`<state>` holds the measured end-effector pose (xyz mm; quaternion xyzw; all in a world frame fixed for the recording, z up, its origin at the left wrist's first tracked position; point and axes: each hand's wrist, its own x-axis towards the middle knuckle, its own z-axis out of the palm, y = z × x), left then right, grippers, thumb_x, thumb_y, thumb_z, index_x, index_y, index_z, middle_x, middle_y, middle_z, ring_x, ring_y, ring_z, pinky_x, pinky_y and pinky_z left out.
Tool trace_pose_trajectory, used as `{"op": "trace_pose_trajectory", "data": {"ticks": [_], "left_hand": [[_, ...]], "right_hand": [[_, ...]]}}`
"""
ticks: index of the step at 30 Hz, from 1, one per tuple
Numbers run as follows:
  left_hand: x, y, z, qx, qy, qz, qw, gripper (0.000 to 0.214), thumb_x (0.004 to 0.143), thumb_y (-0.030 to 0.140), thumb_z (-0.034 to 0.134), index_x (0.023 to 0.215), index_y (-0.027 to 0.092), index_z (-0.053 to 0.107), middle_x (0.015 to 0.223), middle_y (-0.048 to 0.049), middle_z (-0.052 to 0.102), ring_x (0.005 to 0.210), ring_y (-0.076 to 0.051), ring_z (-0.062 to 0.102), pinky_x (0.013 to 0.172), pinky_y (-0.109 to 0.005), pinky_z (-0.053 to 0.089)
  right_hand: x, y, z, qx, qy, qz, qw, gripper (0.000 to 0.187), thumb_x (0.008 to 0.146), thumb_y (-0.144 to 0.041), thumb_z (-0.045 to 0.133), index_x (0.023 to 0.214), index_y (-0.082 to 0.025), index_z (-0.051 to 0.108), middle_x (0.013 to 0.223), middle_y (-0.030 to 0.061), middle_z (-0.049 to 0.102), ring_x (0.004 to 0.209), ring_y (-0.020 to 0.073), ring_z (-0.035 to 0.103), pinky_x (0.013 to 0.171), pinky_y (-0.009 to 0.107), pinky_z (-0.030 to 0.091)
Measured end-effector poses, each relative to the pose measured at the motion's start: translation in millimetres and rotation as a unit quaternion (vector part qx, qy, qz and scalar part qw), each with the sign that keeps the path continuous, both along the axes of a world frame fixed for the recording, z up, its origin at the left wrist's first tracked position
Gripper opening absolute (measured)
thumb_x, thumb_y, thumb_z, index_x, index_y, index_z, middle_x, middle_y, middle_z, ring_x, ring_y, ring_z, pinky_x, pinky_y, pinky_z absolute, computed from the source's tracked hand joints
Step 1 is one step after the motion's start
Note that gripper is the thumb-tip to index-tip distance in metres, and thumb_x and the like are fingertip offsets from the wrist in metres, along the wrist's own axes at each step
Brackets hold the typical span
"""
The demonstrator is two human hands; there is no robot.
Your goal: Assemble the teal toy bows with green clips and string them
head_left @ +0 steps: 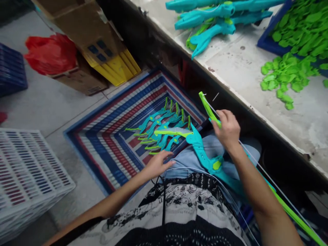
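My right hand point(228, 130) is closed around a limb of a green and teal toy bow point(208, 106). This bow seems to run on behind my forearm to a green limb at the lower right, with a white string along it. Across my lap lies another teal toy bow point(201, 153), its green limb pointing left and a white cord curving below it. My left hand point(159, 164) is open beside that bow, fingers apart and holding nothing. Beyond it, several finished-looking toy bows point(161, 124) lie in a striped woven bin point(102, 136).
On the worktop point(230, 65) at upper right lie stacked teal bow parts point(210, 20), a blue crate point(266, 42) and loose green plastic pieces point(287, 75). A white basket point(33, 171), cardboard box point(82, 30), yellow crate point(120, 68) and red bag point(51, 53) stand left.
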<state>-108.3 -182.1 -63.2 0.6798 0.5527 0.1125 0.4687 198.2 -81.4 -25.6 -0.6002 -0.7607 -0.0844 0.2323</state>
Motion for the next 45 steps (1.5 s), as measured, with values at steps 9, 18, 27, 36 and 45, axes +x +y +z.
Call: {"op": "trace_pose_trajectory", "data": {"ticks": [9,18,27,36,45], "left_hand": [[9,-23,-8.4,-0.035,0.093,-0.113,0.989,0.018,0.085,0.033,0.057,0.088,0.016,0.062,0.09,-0.0083,0.064,0.087,-0.022,0.061,0.076,-0.032,0.047],[26,-12,6.3,-0.071,0.203,-0.211,0.953,0.011,0.084,0.025,0.056,0.086,0.017,0.064,0.086,-0.0089,0.07,0.083,-0.023,0.065,0.07,-0.029,0.043],[17,4,37.4,-0.228,-0.245,0.019,0.942,0.02,0.076,0.03,0.054,0.06,0.018,0.051,0.095,-0.0096,0.069,0.094,-0.025,0.062,0.087,-0.041,0.047],[97,23,68.4,-0.436,-0.558,0.164,0.687,0.045,0.074,0.056,0.06,0.056,0.017,0.048,0.057,0.0004,0.047,0.054,-0.013,0.051,0.063,-0.036,0.05],[104,32,57.3,-0.413,-0.491,0.132,0.756,0.038,0.061,0.039,0.082,0.077,0.011,0.062,0.056,-0.0011,0.056,0.051,-0.009,0.049,0.047,-0.022,0.023]], "right_hand": [[47,9,10.4,0.061,-0.036,-0.008,0.997,0.024,0.093,-0.027,0.045,0.101,-0.017,0.065,0.102,0.0126,0.063,0.1,0.0256,0.051,0.089,0.042,0.041],[-100,-28,-30.1,-0.154,-0.045,0.215,0.963,0.038,0.087,-0.032,0.06,0.12,-0.013,0.058,0.119,0.0144,0.058,0.113,0.0283,0.045,0.1,0.044,0.035],[-107,-5,-52.0,-0.382,0.076,0.166,0.906,0.05,0.08,-0.013,0.06,0.129,-0.018,0.055,0.111,0.0121,0.057,0.101,0.0232,0.053,0.088,0.037,0.043],[-65,4,-71.9,-0.487,0.5,0.176,0.694,0.06,0.062,-0.025,0.076,0.12,-0.016,0.062,0.098,0.0029,0.066,0.087,0.017,0.061,0.083,0.032,0.049],[-58,7,-72.1,-0.491,0.536,0.144,0.671,0.059,0.058,-0.024,0.08,0.115,-0.021,0.065,0.102,0.0029,0.069,0.094,0.019,0.064,0.09,0.035,0.051]]}}
